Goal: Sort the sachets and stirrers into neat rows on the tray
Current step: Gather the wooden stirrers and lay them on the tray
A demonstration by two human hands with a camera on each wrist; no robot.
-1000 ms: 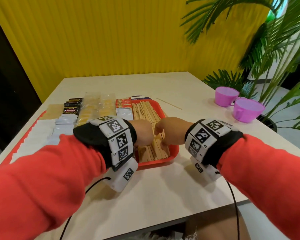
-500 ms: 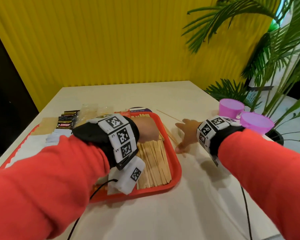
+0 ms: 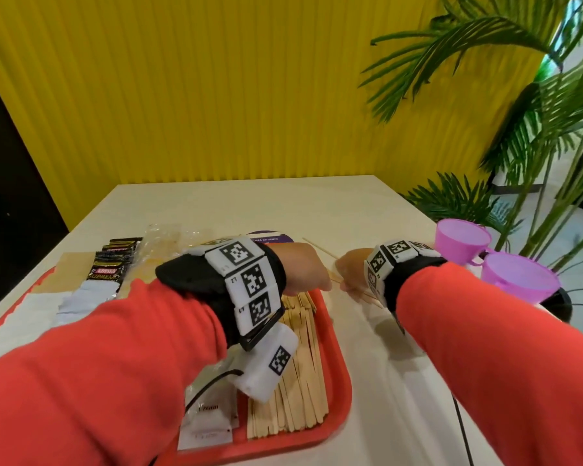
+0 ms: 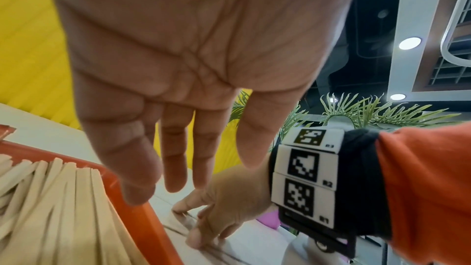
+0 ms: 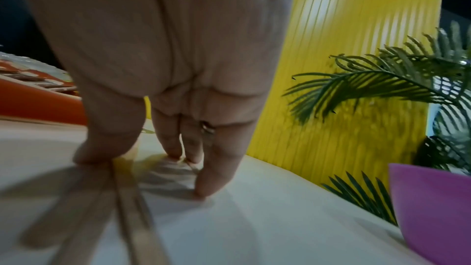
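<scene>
A red tray [image 3: 340, 391] holds a row of wooden stirrers [image 3: 303, 381] along its right side, with white cream sachets [image 3: 209, 422] beside them and black coffee sachets [image 3: 111, 267] and clear sachets [image 3: 159, 243] further left. My left hand [image 3: 303, 267] hovers over the tray's right rim [image 4: 142, 219], fingers straight, holding nothing. My right hand [image 3: 350, 274] is on the table just right of the tray. Its thumb and fingertips press on a few loose stirrers [image 5: 127, 209] lying there. One more loose stirrer [image 3: 320, 248] lies further back.
Two purple cups [image 3: 461, 240] [image 3: 519, 280] stand on the table's right edge, close to my right wrist. Palm fronds [image 3: 535, 146] hang beyond them. A yellow ribbed wall closes the back. White sachets [image 3: 78, 297] fill the tray's left part.
My right hand left the stirrers in the tray and moved right onto the table, coming down on the loose stirrers. My left hand stayed over the tray and shifted toward its right rim.
</scene>
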